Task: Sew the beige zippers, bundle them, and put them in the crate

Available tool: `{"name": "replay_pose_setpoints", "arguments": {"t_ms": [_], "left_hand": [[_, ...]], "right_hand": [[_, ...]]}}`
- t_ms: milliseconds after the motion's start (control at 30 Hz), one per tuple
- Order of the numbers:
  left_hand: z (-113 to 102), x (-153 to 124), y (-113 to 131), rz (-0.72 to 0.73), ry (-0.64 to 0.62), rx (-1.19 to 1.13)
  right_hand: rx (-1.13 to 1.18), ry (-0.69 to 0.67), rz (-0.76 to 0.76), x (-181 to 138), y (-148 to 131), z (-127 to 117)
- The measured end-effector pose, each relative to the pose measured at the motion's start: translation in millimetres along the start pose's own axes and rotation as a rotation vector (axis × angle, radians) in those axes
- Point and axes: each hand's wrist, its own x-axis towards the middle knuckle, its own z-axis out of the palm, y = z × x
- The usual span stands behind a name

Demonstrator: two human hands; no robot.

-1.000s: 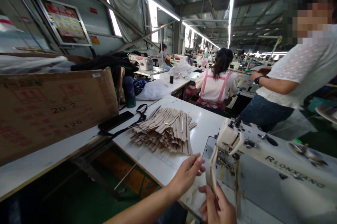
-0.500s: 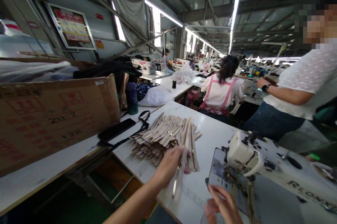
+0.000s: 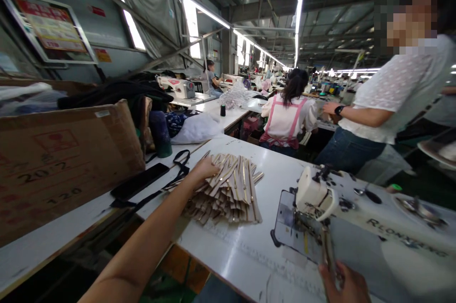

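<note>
A fanned pile of beige zippers (image 3: 228, 194) with gold-coloured teeth and pulls lies on the white sewing table. My left hand (image 3: 205, 169) is at the pile's far left edge, its fingers closed on a zipper there; the fingertips are partly hidden. At the lower right, my right hand (image 3: 344, 285) has its thumb and fingers around a narrow beige strip (image 3: 328, 250), which looks like a zipper. This strip runs down from under the head of a white sewing machine (image 3: 317, 194).
A black phone (image 3: 140, 182) and a dark strap (image 3: 180, 167) lie left of the pile. Farther left stand a large cardboard box (image 3: 71, 151) and a dark bottle (image 3: 160, 134). A seated person (image 3: 285, 113) and a standing person (image 3: 374, 108) are beyond the table.
My left hand has moved from the pile's near side to its far left edge, and the zipper it held in front is gone from there. My right hand has moved right onto the strip.
</note>
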Motion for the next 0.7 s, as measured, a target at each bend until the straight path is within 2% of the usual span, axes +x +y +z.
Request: {"name": "replay_pose_setpoints", "arguments": {"t_ms": [100,167,233,267,333,400,500,600,700], "left_hand": [[0,-9,0,0.073,0.08,0.112],[4,-22,4,0.201,0.158,0.135],[15,-43,11,0.357,0.164,0.031],[23,-57,17,0.417,0.109,-0.069],[46,-89,29,0.463,-0.09,-0.28],[74,-122,42,0.469,-0.355,-0.423],[117,-162,56,0.454,-0.626,-0.518],[151,-190,64,0.386,-0.836,-0.646],[165,-211,72,0.263,-1.026,-0.866]], "right_hand": [[-0.029,0.025,0.043,-7,-9,-7],[-0.036,0.071,0.042,-13,-19,-12],[-0.056,0.119,0.034,-20,-26,-17],[-0.073,0.138,0.032,-24,-28,-19],[-0.093,0.128,0.021,-31,-30,-22],[-0.085,0.061,0.02,-37,-30,-24],[-0.008,0.025,0.036,-42,-30,-30],[0.315,-0.024,0.07,-50,-33,-43],[0.69,-0.134,0.185,-62,-43,-65]]}}
